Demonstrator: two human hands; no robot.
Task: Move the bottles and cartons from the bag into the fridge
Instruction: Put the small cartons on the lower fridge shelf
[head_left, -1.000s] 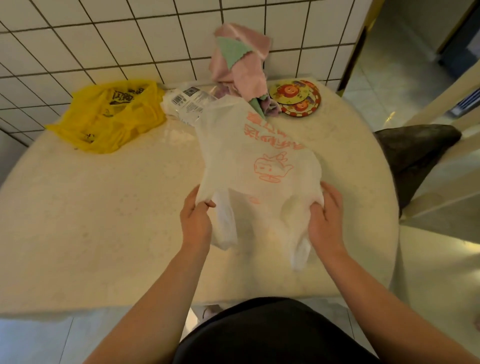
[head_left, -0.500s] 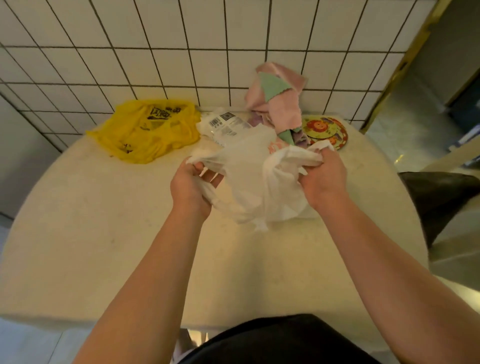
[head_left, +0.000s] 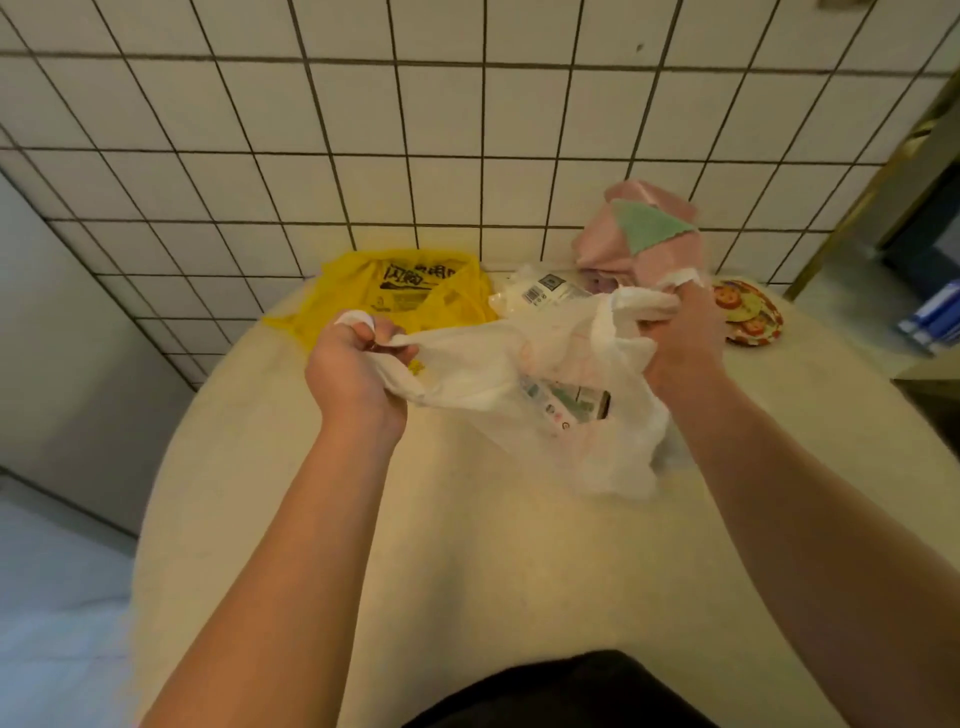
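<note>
A second ago the white bag (head_left: 498, 374) lay flat on the tabletop (head_left: 467, 545) with your fingers only at its near edge. Now you have lifted it and pulled it apart. Your left hand (head_left: 358, 374) is clenched round one handle loop and your right hand (head_left: 680, 343) is clenched round the other, so both are fully closed on plastic. The mouth gapes between them. A printed carton (head_left: 571, 402) now shows inside, low in the bag and just below your right hand; whether any bottles lie under it you cannot tell. The yellow bag (head_left: 410, 291) sits beyond your left hand, untouched. With the opening made, unloading can probably start: one hand would have to let go of its handle to reach in. The fridge is out of view.
</note>
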